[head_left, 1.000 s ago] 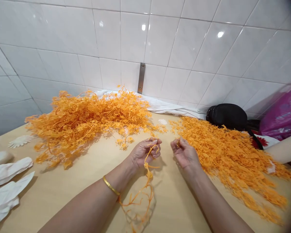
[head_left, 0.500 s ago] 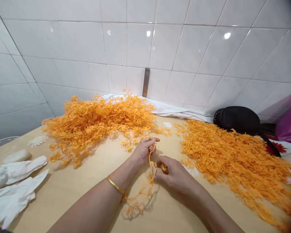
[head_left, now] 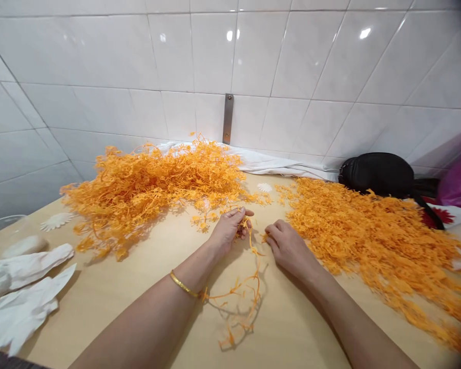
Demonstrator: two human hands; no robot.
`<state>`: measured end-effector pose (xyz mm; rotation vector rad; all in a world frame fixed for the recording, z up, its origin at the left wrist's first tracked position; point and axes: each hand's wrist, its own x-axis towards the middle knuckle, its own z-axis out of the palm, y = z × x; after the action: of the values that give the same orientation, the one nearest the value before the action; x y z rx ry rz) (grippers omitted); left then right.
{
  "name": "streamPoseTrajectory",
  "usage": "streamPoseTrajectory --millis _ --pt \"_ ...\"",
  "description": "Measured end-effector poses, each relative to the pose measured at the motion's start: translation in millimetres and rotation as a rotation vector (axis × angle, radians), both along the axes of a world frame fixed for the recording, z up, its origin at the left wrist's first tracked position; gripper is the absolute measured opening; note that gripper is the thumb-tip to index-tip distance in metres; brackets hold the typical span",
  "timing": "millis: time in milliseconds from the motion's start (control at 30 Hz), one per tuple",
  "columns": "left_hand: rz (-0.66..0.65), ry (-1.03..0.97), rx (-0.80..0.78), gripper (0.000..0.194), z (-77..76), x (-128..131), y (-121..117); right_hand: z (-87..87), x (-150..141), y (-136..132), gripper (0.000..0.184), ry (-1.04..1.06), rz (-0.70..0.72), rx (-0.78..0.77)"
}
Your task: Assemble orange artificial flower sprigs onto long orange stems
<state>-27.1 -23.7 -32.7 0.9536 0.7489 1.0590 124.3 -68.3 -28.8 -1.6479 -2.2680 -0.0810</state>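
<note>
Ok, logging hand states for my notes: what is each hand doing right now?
Left hand: closed, holding a thin branching orange strand.
Right hand: fingers curled beside the strand; cannot tell if holding anything.

There are 2 hands: 1 left hand (head_left: pixel 228 230) and 1 right hand (head_left: pixel 288 249). The left wrist wears 1 bangle (head_left: pixel 184 285). There is 1 loose orange strand (head_left: pixel 249 292) and 2 orange heaps: 1 left heap (head_left: pixel 149 192) and 1 right heap (head_left: pixel 369 241). The table (head_left: pixel 138 318) holds 2 white flowers (head_left: pixel 56 221), 2 white scraps (head_left: pixel 23 269), and 1 white lump (head_left: pixel 25 246). Beyond lie 1 cloth (head_left: pixel 269 165), 1 black bag (head_left: pixel 376 174), and 1 pink bag (head_left: pixel 460 179). The wall has 1 metal bracket (head_left: pixel 227 119).
</note>
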Motion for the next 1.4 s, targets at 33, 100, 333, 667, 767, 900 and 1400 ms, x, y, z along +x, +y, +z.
streamPoseTrajectory --millis 33,100,333,667,767,900,1400 --pt "-0.004 0.039 0.01 0.027 -0.1 1.5 -1.1 0.2 6.8 3.1 0.016 -0.066 -0.078 0.055" --pt "0.009 0.126 0.059 0.023 -0.3 5.4 -4.4 1.3 16.9 6.8 0.018 -0.155 -0.206 0.166" --pt "-0.16 0.333 0.161 0.016 -2.1 15.0 -13.3 9.3 14.4 6.3 0.017 0.561 -0.109 0.109" --pt "-0.219 0.254 0.166 0.011 -6.4 15.1 -14.9 8.8 6.3 6.1 0.026 0.948 0.002 -0.219" --pt "-0.207 0.078 0.084 0.007 -0.6 14.0 -17.4 7.3 3.3 4.5 0.016 0.971 0.034 -0.205" --pt "-0.185 -0.081 0.001 0.018 4.3 14.2 -18.1 6.8 -3.3 1.0 0.012 0.875 0.009 -0.131" --pt "-0.043 -0.023 0.022 0.015 -7.8 24.4 -15.3 3.2 -15.2 -1.2 0.028 1.286 0.106 -0.447"
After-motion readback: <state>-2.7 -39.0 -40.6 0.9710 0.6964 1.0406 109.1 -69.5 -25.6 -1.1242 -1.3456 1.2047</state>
